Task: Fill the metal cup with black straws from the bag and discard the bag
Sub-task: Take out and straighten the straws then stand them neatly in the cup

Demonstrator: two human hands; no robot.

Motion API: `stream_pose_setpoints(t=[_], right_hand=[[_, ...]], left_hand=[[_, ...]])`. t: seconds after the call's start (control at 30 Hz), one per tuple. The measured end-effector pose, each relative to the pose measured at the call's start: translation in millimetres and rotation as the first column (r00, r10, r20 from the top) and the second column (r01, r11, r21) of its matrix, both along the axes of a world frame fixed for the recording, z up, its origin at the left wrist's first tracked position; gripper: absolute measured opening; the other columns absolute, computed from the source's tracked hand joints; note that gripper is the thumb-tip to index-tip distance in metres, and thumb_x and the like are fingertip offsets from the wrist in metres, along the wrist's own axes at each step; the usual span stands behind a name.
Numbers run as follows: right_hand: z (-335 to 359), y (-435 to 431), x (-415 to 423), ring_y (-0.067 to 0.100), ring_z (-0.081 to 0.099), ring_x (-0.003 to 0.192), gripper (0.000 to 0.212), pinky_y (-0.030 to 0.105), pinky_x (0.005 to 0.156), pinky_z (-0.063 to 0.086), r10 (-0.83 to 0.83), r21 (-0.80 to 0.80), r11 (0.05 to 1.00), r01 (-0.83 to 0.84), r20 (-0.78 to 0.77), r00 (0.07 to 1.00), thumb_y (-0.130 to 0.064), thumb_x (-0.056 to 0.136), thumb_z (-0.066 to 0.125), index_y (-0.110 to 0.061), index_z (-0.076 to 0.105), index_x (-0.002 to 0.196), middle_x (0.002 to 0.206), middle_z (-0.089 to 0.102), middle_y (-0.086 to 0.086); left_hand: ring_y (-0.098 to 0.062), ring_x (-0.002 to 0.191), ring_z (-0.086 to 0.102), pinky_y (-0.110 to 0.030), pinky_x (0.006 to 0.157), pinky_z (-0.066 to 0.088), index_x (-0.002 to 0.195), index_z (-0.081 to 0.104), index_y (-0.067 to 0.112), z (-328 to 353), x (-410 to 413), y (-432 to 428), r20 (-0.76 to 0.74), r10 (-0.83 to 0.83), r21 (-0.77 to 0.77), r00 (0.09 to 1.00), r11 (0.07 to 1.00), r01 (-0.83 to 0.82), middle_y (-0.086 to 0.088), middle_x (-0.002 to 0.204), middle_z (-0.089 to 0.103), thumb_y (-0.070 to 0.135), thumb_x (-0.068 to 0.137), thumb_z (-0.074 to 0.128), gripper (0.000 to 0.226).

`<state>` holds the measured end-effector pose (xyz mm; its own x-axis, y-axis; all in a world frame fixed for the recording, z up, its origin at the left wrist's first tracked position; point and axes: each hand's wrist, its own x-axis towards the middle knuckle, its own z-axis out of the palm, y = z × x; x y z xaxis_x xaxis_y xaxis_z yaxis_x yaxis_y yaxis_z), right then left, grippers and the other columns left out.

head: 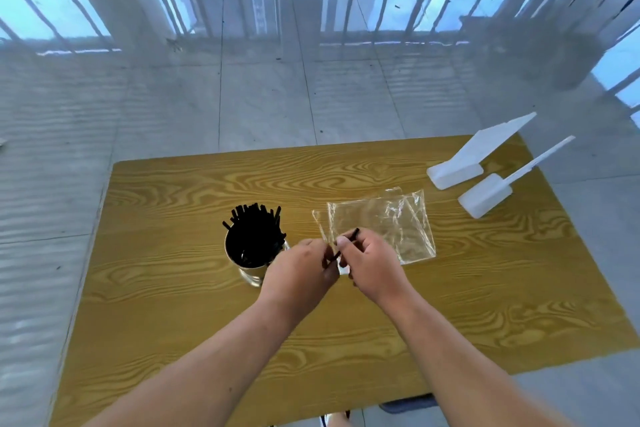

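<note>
- Hands meet at the middle of the frame, just right of the cup: the left hand [300,267] and the right hand [372,262] are both pinched on one black straw [346,244], which slants up between them with its tip poking out past the right thumb. Probably both hands are on it to work it free of a bit of clear wrapping near the fingers, though that part is too small to make out.
- Metal cup [247,263] stands upright left of centre, partly hidden behind the left hand, already crowded with black straws [254,230] that fan out above its rim; it sits close so each straw needs only a short reach.
- Clear plastic bag [381,224] lies flat and crumpled on the wooden table [173,305], just beyond the right hand. It looks empty, so this may be the last straw before the bag is thrown away.
- Two white plastic pieces [467,163] lie at the table's upper right corner, well apart from the work.
</note>
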<state>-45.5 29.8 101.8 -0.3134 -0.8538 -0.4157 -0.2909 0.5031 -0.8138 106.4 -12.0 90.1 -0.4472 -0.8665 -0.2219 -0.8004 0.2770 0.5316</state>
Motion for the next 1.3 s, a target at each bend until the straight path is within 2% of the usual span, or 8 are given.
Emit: stream_pose_setpoints(t=[0.13,0.37,0.6,0.7,0.83,0.93,1.17,1.3], right_hand=[[54,-23,2,0.017,0.06,0.058,0.027,0.048,0.062,0.055,-0.01,-0.215,0.977,-0.008,-0.083,0.997,-0.035,0.108,0.057,-0.022,0.068,0.087,0.074,0.072,0.003],[124,-50,13,0.007,0.049,0.051,0.033,0.022,0.046,0.039,-0.07,-0.526,0.85,0.008,-0.099,0.993,-0.032,0.111,0.054,-0.013,0.067,0.087,0.075,0.065,0.01],[94,-58,68,0.009,0.049,0.057,0.027,0.045,0.053,0.048,0.219,-0.397,0.869,-0.296,-0.228,0.949,-0.036,0.108,0.058,-0.021,0.066,0.087,0.067,0.06,-0.009],[69,-52,76,0.008,0.061,0.073,0.016,0.039,0.069,0.06,0.278,-0.247,0.904,-0.348,-0.279,0.919,-0.047,0.102,0.062,-0.033,0.069,0.107,0.084,0.066,-0.012],[45,-49,77,0.008,0.062,0.101,0.056,0.033,0.089,0.059,0.196,-0.136,0.959,-0.249,-0.318,0.928,-0.057,0.099,0.06,-0.034,0.048,0.148,0.118,0.061,-0.01],[36,-57,84,0.014,0.061,0.12,0.063,0.036,0.1,0.054,0.284,0.008,0.957,-0.291,-0.242,0.928,-0.055,0.102,0.058,-0.028,0.042,0.157,0.139,0.057,-0.005],[34,-68,95,0.002,0.068,0.09,0.02,0.032,0.081,0.063,0.37,-0.004,0.922,-0.386,-0.275,0.887,-0.034,0.101,0.062,-0.027,0.074,0.115,0.1,0.071,-0.016],[37,-69,94,0.008,0.071,0.088,0.019,0.034,0.076,0.064,0.345,-0.017,0.928,-0.371,-0.33,0.879,-0.034,0.1,0.061,-0.027,0.073,0.113,0.101,0.074,-0.012]], left_hand=[[-0.011,0.084,0.069,-0.035,0.073,0.058,0.106,0.07,0.031,54,1,-19,-0.151,0.039,-0.122,0.988,0.991,-0.058,0.014,0.101,0.071,0.048,0.095,0.062,0.022],[0.001,0.065,0.056,-0.022,0.051,0.037,0.087,0.064,0.034,112,68,-70,-0.321,0.235,-0.333,0.917,0.879,-0.342,0.015,0.078,0.063,0.05,0.096,0.057,0.02],[-0.017,0.099,0.062,-0.038,0.081,0.051,0.138,0.056,0.024,59,134,-97,0.014,0.414,0.048,0.91,0.909,-0.415,-0.001,0.12,0.063,0.058,0.093,0.06,0.057],[-0.019,0.108,0.059,-0.042,0.092,0.054,0.149,0.046,0.026,42,136,-94,0.021,0.38,0.18,0.925,0.908,-0.377,-0.005,0.134,0.059,0.07,0.083,0.062,0.08],[-0.013,0.105,0.057,-0.033,0.087,0.053,0.152,0.043,0.032,29,130,-93,0.027,0.297,0.208,0.954,0.932,-0.296,-0.002,0.14,0.056,0.07,0.079,0.072,0.087],[-0.012,0.108,0.057,-0.027,0.081,0.05,0.149,0.047,0.037,26,123,-93,0.031,0.235,0.202,0.971,0.95,-0.237,0.005,0.141,0.053,0.06,0.08,0.077,0.078],[-0.001,0.074,0.067,-0.021,0.057,0.048,0.087,0.068,0.037,34,112,-89,-0.048,0.175,0.174,0.983,0.971,-0.164,0.015,0.084,0.071,0.042,0.078,0.068,0.01],[-0.002,0.073,0.065,-0.025,0.059,0.051,0.084,0.068,0.034,35,115,-90,-0.013,0.133,0.069,0.991,0.989,-0.132,0.015,0.079,0.07,0.037,0.083,0.066,0.004]])
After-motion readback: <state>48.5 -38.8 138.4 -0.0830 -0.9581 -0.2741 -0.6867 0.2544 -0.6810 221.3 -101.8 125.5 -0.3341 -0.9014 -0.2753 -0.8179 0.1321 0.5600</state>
